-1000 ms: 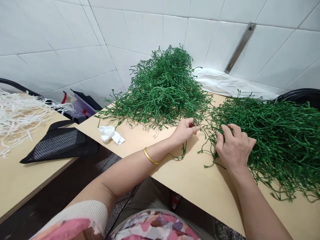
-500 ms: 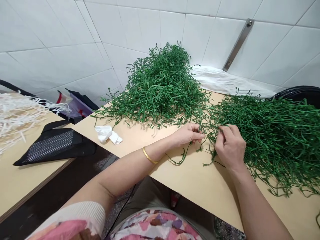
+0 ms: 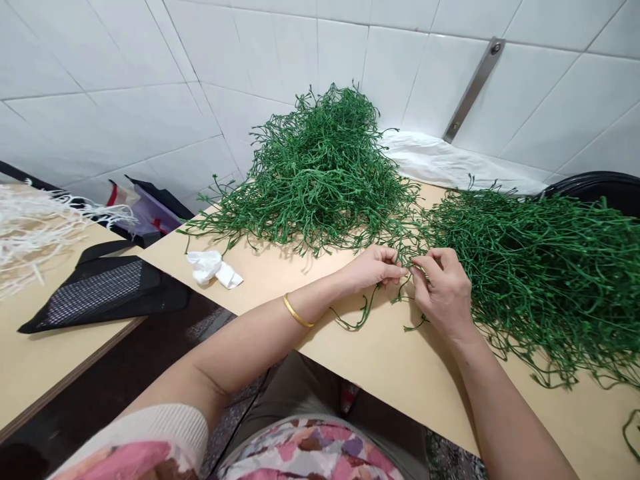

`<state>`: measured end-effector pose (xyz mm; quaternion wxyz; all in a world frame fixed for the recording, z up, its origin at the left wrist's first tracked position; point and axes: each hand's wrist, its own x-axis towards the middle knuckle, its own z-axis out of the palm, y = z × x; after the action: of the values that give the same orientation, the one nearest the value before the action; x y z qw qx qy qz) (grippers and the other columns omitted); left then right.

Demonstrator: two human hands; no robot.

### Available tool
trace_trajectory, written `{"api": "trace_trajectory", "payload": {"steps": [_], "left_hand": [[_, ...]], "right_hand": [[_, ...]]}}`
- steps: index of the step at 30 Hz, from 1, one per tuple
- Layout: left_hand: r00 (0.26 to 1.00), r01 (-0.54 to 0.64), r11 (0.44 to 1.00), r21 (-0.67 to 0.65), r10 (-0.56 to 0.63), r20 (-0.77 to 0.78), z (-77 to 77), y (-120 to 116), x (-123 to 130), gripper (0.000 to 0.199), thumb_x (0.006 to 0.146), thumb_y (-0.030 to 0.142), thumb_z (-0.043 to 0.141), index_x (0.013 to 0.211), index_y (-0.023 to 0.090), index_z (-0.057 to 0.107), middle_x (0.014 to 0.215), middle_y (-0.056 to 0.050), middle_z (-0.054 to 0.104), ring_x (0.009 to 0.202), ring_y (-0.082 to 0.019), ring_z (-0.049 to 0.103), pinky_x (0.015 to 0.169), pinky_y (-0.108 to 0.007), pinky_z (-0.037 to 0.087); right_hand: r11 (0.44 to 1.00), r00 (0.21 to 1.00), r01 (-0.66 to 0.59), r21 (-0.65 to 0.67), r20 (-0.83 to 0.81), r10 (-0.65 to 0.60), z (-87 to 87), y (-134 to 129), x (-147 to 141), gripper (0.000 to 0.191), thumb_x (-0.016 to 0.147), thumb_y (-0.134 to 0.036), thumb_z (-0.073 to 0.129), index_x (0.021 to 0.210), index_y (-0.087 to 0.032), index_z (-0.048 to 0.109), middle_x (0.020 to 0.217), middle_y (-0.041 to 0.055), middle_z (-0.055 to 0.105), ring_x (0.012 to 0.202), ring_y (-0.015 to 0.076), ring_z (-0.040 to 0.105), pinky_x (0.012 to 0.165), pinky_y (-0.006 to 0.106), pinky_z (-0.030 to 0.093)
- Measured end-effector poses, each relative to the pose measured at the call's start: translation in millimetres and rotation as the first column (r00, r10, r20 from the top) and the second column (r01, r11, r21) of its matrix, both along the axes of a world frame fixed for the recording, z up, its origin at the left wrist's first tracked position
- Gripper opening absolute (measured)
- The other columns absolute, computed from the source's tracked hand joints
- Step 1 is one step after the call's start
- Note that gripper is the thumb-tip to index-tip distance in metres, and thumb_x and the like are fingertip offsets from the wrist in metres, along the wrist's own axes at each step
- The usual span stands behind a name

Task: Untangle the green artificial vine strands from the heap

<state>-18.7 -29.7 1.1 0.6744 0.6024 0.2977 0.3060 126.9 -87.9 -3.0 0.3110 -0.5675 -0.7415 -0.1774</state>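
Two piles of thin green strands [image 3: 560, 300] are spread on the pale table [image 3: 360, 353]: a taller pile [image 3: 323, 177] near the wall [image 3: 280, 47], and a flatter pile [image 3: 540, 253] to its right. The strands are judged light, soft and bendy, prone to tangling rather than breaking; each is best held singly, near its knobbed tip. Just in front of the gap between the piles, the left hand [image 3: 380, 268] is curled, thumb and forefinger pressed together, with strands apparently pinched. Just beside it, the right hand [image 3: 444, 293] is closed in a similar pinch. One crumpled white tissue [image 3: 214, 268], one gold bracelet [image 3: 299, 312] and one white heap [image 3: 45, 227] are counted; the tangled strands cannot be.
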Motion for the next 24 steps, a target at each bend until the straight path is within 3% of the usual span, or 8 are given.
{"api": "trace_trajectory", "payload": {"steps": [5,14,17,22,24], "left_hand": [[0.985,-0.170,0.983,0.074,0.170,0.005,0.5,-0.1,2.0,0.012,0.062,0.016,0.060,0.061,0.014,0.049,0.051,0.005,0.046,0.042,-0.004,0.037,0.042,-0.019,0.031],[0.978,-0.174,0.984,0.042,0.168,0.121,0.5,-1.7,2.3,0.015,0.063,0.017,0.062,0.068,0.016,0.048,0.050,0.008,0.040,0.041,-0.004,0.034,0.039,-0.019,0.027],[0.982,-0.153,0.988,0.011,0.151,0.112,-1.2,0.2,2.0,0.015,0.062,0.017,0.062,0.068,0.016,0.049,0.049,0.007,0.043,0.041,-0.004,0.036,0.040,-0.019,0.028],[0.988,-0.095,0.995,-0.036,0.098,0.117,-5.3,2.9,1.9,0.012,0.060,0.015,0.061,0.066,0.015,0.051,0.048,0.006,0.046,0.041,-0.004,0.037,0.041,-0.020,0.027],[0.989,-0.071,0.996,-0.045,0.077,0.130,-5.8,2.7,2.2,0.011,0.060,0.014,0.060,0.065,0.015,0.050,0.047,0.006,0.045,0.040,-0.004,0.036,0.041,-0.020,0.026]], "right_hand": [[1.000,1.000,-0.015,-0.027,0.025,0.016,-1.6,0.7,0.9,0.012,0.082,-0.021,0.048,0.081,-0.018,0.060,0.080,0.0047,0.057,0.074,0.0165,0.050,0.066,0.030,0.034],[0.995,0.996,-0.066,-0.079,-0.058,0.061,-4.0,2.3,-1.6,0.035,0.079,-0.012,0.042,0.111,-0.017,0.055,0.088,0.0057,0.065,0.081,0.0183,0.058,0.070,0.030,0.034],[0.989,0.986,-0.102,-0.103,-0.142,0.087,-2.5,2.2,-2.7,0.032,0.079,-0.013,0.042,0.105,-0.018,0.058,0.090,0.0050,0.067,0.081,0.0179,0.059,0.072,0.030,0.036],[0.973,0.960,-0.145,-0.178,-0.262,0.095,0.6,2.5,-1.5,0.018,0.077,-0.019,0.048,0.090,-0.019,0.061,0.066,0.0002,0.061,0.065,0.0157,0.056,0.066,0.029,0.038],[0.975,0.965,-0.124,-0.186,-0.253,0.074,0.9,2.8,-0.8,0.013,0.076,-0.019,0.049,0.084,-0.019,0.060,0.065,0.0001,0.059,0.067,0.0162,0.055,0.067,0.029,0.037]]}}
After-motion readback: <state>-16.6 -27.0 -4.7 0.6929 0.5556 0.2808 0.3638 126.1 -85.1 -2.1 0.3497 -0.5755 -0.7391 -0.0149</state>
